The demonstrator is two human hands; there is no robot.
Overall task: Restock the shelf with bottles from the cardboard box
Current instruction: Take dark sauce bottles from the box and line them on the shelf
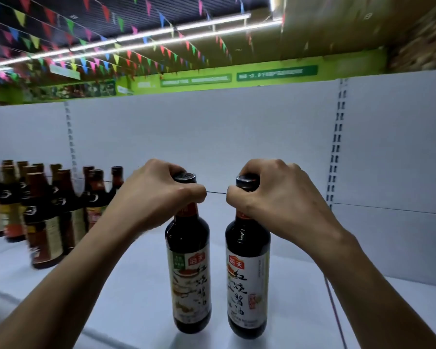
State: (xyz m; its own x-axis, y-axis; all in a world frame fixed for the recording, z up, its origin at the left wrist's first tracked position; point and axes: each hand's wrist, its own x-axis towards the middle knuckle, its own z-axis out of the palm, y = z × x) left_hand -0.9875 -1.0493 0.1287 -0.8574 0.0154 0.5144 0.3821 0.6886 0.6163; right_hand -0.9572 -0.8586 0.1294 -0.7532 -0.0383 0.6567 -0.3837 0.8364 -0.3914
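Each hand grasps a dark bottle by the neck: left hand (159, 195) on the left bottle (189, 273), right hand (275, 197) on the right bottle (247, 280), both bottles hanging upright below the fists over the white shelf (136, 285).

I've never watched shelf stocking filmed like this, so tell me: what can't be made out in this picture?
- Cardboard box: outside the head view entirely.
- Left bottle, its neck: covered by the left hand.
- Right bottle, its neck: covered by the right hand.
- Shelved bottles at left: labels motion-blurred.
- Green wall signs: text too small, blurry.
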